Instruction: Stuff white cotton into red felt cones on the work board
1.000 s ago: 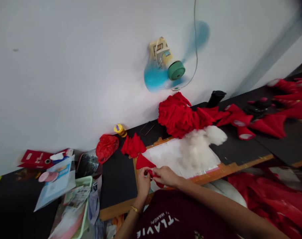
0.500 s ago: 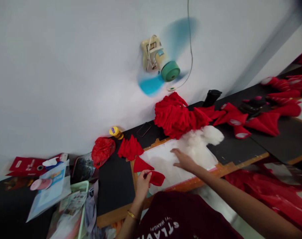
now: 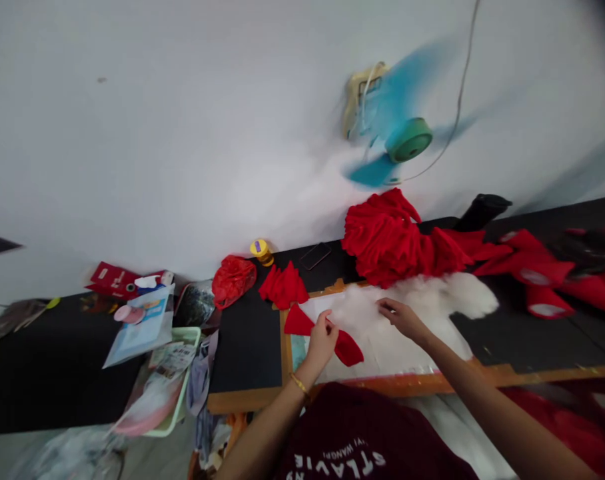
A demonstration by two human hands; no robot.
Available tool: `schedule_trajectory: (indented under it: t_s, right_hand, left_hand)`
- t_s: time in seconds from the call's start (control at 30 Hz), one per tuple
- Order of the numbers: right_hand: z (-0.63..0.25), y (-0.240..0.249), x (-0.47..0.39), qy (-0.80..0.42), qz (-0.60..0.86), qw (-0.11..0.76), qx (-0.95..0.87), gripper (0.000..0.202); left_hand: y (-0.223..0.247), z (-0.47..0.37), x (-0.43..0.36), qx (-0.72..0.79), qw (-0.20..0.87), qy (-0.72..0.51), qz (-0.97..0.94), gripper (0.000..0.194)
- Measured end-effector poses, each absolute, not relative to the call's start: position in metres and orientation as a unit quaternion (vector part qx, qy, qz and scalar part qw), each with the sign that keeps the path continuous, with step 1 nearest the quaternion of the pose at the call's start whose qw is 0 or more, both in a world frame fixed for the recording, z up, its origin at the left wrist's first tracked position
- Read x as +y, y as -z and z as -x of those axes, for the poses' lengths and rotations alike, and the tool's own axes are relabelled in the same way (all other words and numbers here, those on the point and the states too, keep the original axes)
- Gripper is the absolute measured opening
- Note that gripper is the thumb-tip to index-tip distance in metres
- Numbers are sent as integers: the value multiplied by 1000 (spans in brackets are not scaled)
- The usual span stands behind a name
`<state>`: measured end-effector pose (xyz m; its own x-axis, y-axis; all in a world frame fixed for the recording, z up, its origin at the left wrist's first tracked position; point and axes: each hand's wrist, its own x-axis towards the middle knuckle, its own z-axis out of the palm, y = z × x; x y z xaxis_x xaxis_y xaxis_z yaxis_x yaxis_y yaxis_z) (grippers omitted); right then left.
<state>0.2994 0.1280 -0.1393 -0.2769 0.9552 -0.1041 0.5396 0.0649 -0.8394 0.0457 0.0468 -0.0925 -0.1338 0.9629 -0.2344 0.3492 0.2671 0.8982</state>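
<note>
Black table (image 3: pixel 250 357), white wall (image 3: pixel 182 147); left hand (image 3: pixel 323 341) pinching red cloth piece (image 3: pixel 350 349), right hand (image 3: pixel 405 320) at white stuffing (image 3: pixel 356 308), can't tell if its fingers are closed.

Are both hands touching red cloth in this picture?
No, only the left hand is at the red cloth piece; the right hand is apart from it, at the white stuffing.

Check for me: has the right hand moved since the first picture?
Yes. Against the white sheet, the right hand has gone from the left end, beside the left hand, rightward and farther forward, to beside the white stuffing.
</note>
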Motion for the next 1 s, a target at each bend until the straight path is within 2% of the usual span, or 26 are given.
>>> schedule_trajectory:
  t_s: [0.13,0.3,0.4,0.53,0.6,0.63,0.73,0.77,0.9,1.0]
  right_hand:
    - [-281,132,121,-395,500,295,-712,31]
    - [-275,105,113,-340,401,296,-797,23]
    - [-275,91,107,-334,358,283,-825,23]
    - [-282,97,104,-337,356,275,-827,24]
    - [-287,110,106,-328,379,275,-820,25]
    - [-288,119,107,-324,395,270,-816,33]
    - [-280,145,112,-325,440,223,-807,79]
    - [-274,153,114,-326,451,190,-809,82]
    - [-250,170,122,-299,482,55,-822,43]
    - [-256,174,131,-270,516,32,-813,38]
  left_hand:
    - [90,-48,67,671,441,-313,-507,75]
    - [90,-50,91,648,440,-264,-562,84]
    - [102,-58,103,623,466,-242,-580,72]
    - [122,-74,113,622,478,-255,-565,21]
    - [128,-81,115,631,475,-278,-547,10]
    - [129,-84,114,632,477,-290,-538,11]
    - [127,-91,110,612,502,-325,-518,12]
    - [125,-93,107,601,514,-336,-512,11]
    - [116,-83,92,582,542,-385,-468,8]
    - [112,-56,78,605,537,-433,-398,16]
